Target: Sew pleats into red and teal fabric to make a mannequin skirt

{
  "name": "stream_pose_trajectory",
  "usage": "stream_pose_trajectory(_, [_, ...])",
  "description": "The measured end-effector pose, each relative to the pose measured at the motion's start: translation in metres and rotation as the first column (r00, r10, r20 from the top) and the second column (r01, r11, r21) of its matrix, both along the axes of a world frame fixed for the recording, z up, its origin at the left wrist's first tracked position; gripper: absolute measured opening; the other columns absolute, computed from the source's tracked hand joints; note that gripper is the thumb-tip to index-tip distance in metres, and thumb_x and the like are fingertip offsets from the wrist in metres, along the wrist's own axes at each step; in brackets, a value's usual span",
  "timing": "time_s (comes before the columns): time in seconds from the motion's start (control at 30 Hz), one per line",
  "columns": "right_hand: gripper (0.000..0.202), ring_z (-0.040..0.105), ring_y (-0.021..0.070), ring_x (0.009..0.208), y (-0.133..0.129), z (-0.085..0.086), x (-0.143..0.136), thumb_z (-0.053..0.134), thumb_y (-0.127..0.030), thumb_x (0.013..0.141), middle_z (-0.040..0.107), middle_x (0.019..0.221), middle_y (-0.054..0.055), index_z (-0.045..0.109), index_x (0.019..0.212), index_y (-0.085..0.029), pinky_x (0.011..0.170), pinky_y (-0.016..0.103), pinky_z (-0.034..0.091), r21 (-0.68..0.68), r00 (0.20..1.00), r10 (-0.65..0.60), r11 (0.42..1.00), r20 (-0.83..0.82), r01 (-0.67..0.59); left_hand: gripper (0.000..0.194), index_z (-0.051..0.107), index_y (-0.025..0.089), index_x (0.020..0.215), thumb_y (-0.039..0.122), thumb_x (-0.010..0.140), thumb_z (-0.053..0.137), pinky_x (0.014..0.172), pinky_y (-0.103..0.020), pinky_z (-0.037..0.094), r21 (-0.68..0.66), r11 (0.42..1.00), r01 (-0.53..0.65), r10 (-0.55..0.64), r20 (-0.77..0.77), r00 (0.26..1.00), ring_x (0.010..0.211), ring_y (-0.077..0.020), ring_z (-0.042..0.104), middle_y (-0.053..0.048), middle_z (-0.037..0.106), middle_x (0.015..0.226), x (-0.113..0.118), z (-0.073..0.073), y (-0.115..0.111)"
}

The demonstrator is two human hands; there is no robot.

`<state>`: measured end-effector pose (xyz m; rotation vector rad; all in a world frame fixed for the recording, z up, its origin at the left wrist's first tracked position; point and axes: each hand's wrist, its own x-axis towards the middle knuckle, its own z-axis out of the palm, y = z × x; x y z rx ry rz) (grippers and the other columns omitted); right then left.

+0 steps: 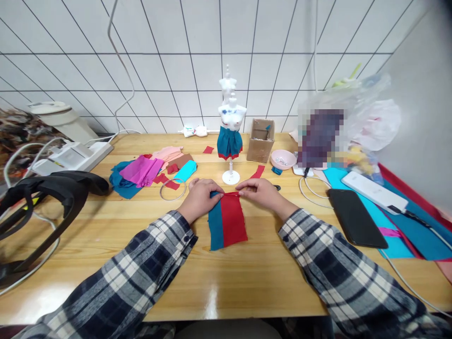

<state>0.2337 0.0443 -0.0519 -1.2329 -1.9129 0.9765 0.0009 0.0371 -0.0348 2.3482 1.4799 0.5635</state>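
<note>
A piece of fabric (234, 221), teal on its left part and red on its right, lies on the table in front of me. Its far edge looks folded. My left hand (202, 197) pinches that edge at the teal corner, thumb against fingers. At the red corner my right hand (260, 193) grips the same edge between thumb and fingertips. Just beyond stands a small white dress form (232, 115) on a round base, wearing a teal skirt (230, 142) with a red hem. A metal hoop (173, 189) rests left of my left hand.
Fabric scraps (143, 170) pile up at the left, near a black headset strap (52, 188). A cardboard box (261, 140) and a pink bowl (283, 159) stand back right. A black phone (356, 217), a white power bank (375, 192) and cables lie at the right over cloth strips.
</note>
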Motion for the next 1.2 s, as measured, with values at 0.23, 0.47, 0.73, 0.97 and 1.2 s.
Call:
stream_pose_trajectory(0.23, [0.025,0.065,0.0202,0.097,-0.001,0.002,-0.004,0.071,-0.028,0.080,0.073,0.105,0.006,0.075,0.104,-0.023,0.087,0.035,0.049,0.202,0.977,0.025,0.977,0.214,-0.069,0.016,0.076,0.026,0.087,0.030,0.083,0.061,0.107,-0.051,0.020,-0.032,0.999,-0.024,0.024,0.002,1.000,0.103,-0.0271,0.060,-0.005,0.074,0.096,0.000,0.001,-0.002])
stream_pose_trajectory(0.47, [0.018,0.062,0.0146,0.075,-0.001,-0.005,-0.008,0.070,-0.020,0.078,0.072,0.089,0.003,0.075,0.095,-0.021,0.071,0.028,0.048,0.198,0.977,-0.046,0.980,0.210,0.003,0.016,0.075,0.027,0.088,0.035,0.083,0.062,0.110,-0.053,0.013,-0.026,1.000,-0.007,0.008,0.031,0.999,0.103,-0.0272,0.061,-0.005,0.075,0.098,0.000,0.002,-0.004])
stream_pose_trajectory(0.73, [0.022,0.063,0.0157,0.082,-0.005,0.003,-0.005,0.069,-0.027,0.080,0.074,0.098,0.004,0.075,0.100,-0.022,0.076,0.030,0.049,0.106,0.985,0.021,0.994,0.172,-0.040,0.016,0.074,0.026,0.085,0.031,0.081,0.060,0.109,-0.055,0.016,-0.036,0.998,-0.054,0.055,0.026,0.998,0.098,-0.0279,0.062,-0.004,0.075,0.094,-0.001,0.000,-0.002])
stream_pose_trajectory(0.97, [0.045,0.063,0.0189,0.090,-0.018,0.016,-0.002,0.074,-0.032,0.076,0.071,0.103,0.004,0.066,0.119,-0.021,0.083,0.034,0.049,0.107,0.954,0.090,0.986,0.285,-0.125,0.018,0.073,0.022,0.086,0.034,0.080,0.060,0.100,-0.041,0.036,-0.159,0.984,0.076,-0.065,0.073,0.995,0.092,-0.0226,0.065,-0.003,0.075,0.090,-0.006,0.005,-0.005])
stream_pose_trajectory(1.2, [0.031,0.060,0.0257,0.102,-0.080,0.046,-0.021,0.057,-0.028,0.089,0.064,0.112,0.012,0.063,0.118,-0.019,0.088,0.040,0.050,0.327,0.791,0.198,0.833,0.578,-0.447,0.015,0.072,0.020,0.083,0.028,0.078,0.060,0.088,-0.037,0.043,-0.100,0.995,-0.006,0.006,0.005,1.000,0.095,-0.0236,0.062,-0.006,0.071,0.094,-0.008,0.008,-0.013])
